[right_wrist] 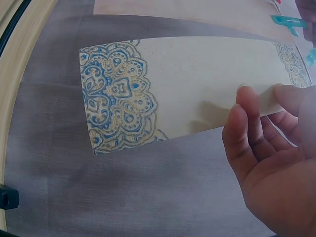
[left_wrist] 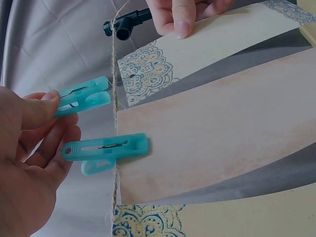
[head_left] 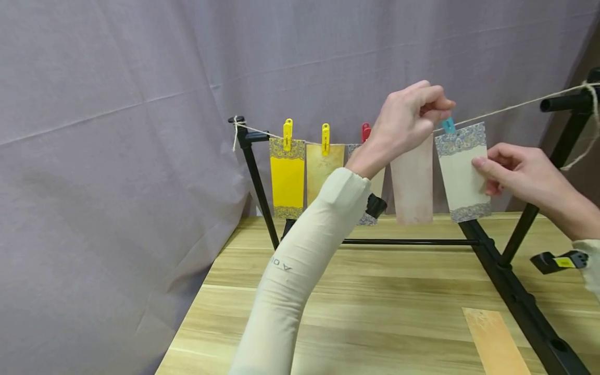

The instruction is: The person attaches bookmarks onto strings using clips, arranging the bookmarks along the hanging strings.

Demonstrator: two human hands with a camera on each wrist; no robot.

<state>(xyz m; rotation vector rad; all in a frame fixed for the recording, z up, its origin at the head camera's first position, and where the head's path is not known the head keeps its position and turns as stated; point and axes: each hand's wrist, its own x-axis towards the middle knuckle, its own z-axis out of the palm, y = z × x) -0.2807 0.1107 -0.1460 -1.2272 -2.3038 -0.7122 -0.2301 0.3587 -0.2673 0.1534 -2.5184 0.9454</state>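
My left hand [head_left: 412,117] pinches a teal clothespin [left_wrist: 84,96] between thumb and fingers, the clip's tips right at the twine [left_wrist: 115,69]. With thumb and fingertips, my right hand [head_left: 529,172] holds the right edge of a cream card [head_left: 464,172] that has blue lace patterns at both ends. The card's patterned top edge lies along the twine. Beside it hangs a pale pink card [head_left: 412,182], held to the twine by another teal clothespin [left_wrist: 108,148], which is close to my left fingers.
Further left hang a yellow card [head_left: 287,182] and a tan card [head_left: 323,166] under yellow clothespins, then a patterned card below a red clothespin [head_left: 366,131]. The twine runs between posts of a black frame [head_left: 515,291]. An orange card [head_left: 497,341] lies on the wooden table [head_left: 384,302].
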